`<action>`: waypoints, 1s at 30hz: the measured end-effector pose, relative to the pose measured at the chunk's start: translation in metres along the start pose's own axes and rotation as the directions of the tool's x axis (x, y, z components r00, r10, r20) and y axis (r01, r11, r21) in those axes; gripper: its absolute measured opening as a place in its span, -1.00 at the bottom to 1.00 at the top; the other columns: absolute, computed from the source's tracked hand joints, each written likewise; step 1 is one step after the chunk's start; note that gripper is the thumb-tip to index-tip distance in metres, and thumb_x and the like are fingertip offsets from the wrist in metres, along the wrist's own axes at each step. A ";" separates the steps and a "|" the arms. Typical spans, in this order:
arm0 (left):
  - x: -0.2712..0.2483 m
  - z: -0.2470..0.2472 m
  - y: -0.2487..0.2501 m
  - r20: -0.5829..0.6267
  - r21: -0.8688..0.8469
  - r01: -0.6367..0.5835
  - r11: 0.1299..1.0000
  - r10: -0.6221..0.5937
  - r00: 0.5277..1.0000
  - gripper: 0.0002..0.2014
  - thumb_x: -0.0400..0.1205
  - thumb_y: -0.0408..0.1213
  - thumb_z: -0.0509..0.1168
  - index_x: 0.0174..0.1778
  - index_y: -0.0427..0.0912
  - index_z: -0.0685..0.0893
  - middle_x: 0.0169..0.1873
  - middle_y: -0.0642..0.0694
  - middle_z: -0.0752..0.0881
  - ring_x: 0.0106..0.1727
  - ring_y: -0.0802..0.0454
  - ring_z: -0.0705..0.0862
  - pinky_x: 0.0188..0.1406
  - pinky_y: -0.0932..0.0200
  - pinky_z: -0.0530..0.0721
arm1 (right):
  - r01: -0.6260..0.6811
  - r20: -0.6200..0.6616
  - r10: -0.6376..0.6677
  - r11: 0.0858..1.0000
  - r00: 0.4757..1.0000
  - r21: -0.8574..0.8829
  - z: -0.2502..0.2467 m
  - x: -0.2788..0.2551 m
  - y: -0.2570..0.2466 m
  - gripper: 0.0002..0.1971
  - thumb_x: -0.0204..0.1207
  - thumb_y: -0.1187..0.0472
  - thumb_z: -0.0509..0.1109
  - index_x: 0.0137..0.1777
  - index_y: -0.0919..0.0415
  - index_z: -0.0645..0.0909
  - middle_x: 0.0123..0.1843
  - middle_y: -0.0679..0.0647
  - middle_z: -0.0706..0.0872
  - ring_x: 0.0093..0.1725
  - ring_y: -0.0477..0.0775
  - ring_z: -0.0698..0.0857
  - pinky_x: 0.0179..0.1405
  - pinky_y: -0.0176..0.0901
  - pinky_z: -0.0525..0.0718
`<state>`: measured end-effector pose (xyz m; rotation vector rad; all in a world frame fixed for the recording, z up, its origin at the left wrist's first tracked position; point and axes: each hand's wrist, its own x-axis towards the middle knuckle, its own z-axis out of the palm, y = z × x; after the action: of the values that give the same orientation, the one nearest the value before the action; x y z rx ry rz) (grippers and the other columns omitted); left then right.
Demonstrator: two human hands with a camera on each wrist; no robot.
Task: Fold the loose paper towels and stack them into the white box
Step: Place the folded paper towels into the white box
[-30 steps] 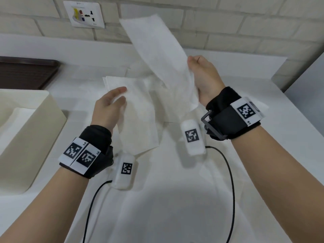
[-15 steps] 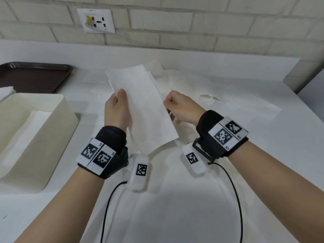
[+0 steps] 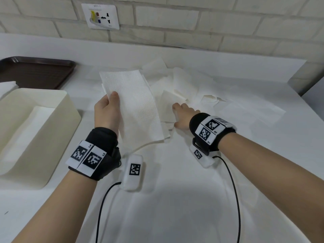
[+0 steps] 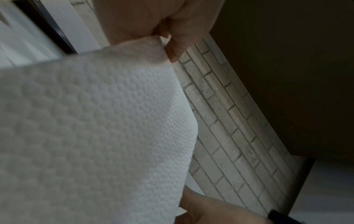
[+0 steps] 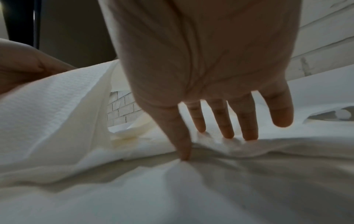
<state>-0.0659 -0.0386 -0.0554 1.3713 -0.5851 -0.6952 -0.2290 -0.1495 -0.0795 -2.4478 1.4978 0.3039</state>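
Left fingers [image 3: 114,99] pinching folded towel [image 3: 135,106] edge, right fingers [image 5: 228,130] spread on loose towels [image 3: 184,85].

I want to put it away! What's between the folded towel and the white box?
Only the left hand gripping the folded towel, then bare white tabletop up to the white box, in the head view.

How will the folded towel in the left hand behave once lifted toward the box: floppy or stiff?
Likely floppy: the folded paper towel, pinched at one edge by the left hand, curves downward. Probably very light. Its embossed surface should resist slipping.
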 end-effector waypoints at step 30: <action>-0.002 0.009 -0.002 0.111 0.072 -0.060 0.996 0.051 0.993 -0.68 0.53 -0.42 0.28 -0.04 0.15 0.70 0.15 0.03 0.71 0.18 -0.02 0.68 0.31 -0.10 0.60 | 0.477 -0.481 0.021 0.106 0.876 0.873 -0.076 -0.059 -0.017 -0.73 0.68 0.31 0.09 -0.26 0.11 0.42 -0.27 -0.03 0.55 -0.28 -0.11 0.52 -0.23 -0.31 0.47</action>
<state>-0.0738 -0.0434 -0.0566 1.3878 -0.7400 -0.7120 -0.2369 -0.1169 0.0121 -1.4710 0.7763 -1.0407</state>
